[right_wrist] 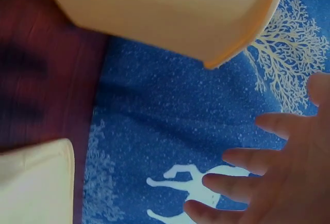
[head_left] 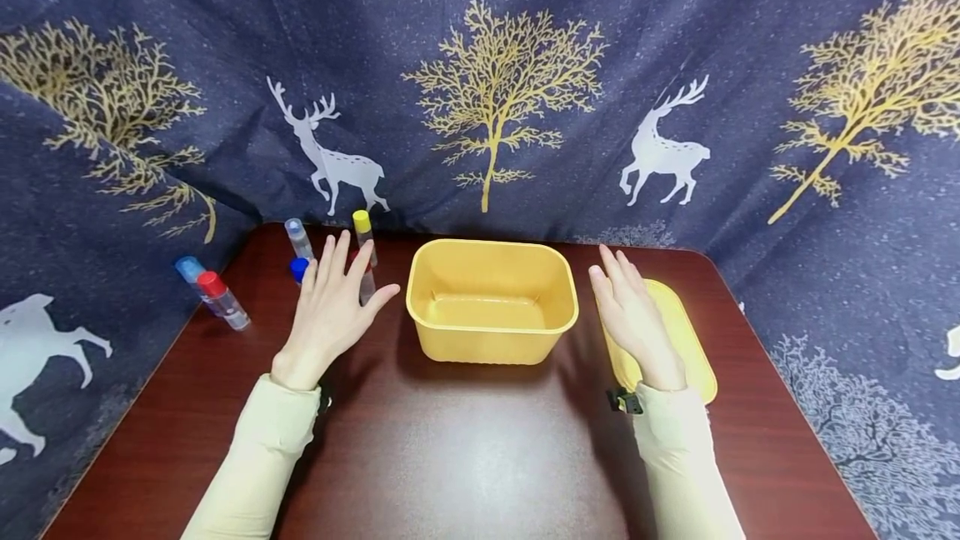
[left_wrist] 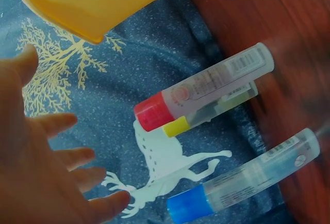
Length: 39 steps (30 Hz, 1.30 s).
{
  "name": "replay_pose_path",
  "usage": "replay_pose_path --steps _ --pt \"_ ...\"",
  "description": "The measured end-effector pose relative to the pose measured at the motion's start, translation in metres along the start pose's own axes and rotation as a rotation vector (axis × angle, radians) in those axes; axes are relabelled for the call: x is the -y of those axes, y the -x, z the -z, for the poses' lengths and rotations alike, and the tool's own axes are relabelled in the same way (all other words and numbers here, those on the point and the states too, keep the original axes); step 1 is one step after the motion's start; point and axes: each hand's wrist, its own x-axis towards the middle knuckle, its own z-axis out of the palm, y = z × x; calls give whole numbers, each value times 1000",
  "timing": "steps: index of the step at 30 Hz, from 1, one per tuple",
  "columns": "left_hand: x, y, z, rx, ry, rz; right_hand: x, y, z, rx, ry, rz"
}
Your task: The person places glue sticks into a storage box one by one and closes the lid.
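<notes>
My left hand [head_left: 330,307] hovers over the left part of the table with fingers spread and holds nothing. Around it stand clear tube-shaped bottles: one with a yellow cap [head_left: 363,232], one with a dark blue cap [head_left: 300,268] and a red-capped one [left_wrist: 206,87], partly hidden by the fingers in the head view. A yellow open box [head_left: 491,346] is in the middle, between the hands. Over the yellow lid [head_left: 688,340] on the right, my right hand [head_left: 633,315] is held with straight fingers, nothing in its grasp.
Farther left stand another red-capped bottle [head_left: 225,302] and a blue-capped one [head_left: 193,273] behind it. A pale-blue-capped bottle [head_left: 297,233] is near the back edge. Dark patterned cloth [head_left: 525,215] hangs behind the brown table [head_left: 465,457].
</notes>
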Motion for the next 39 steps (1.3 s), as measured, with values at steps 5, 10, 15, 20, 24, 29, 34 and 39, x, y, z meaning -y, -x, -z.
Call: replay_pose_path --steps 5,10,15,20,24,29,34,39 --pt "1 2 -3 -51 39 0 3 -9 -6 -15 -65 4" --pt "2 3 -6 -70 62 -5 8 -16 -12 -60 -113 -14" --pt "2 4 -8 -93 68 -10 14 -20 -17 -88 -197 -76" --pt "0 6 -8 -101 81 -15 15 -23 -23 -104 -294 -134" --pt "-2 8 -6 -97 105 -14 13 -25 -29 -123 -321 -157" --pt "-3 12 -1 -124 124 -11 12 -28 -37 -130 -342 -167" --pt "-2 17 3 -136 156 26 10 -30 -39 -136 -355 -199" --pt "-2 22 9 -160 190 55 8 -30 -40 -124 -382 -220"
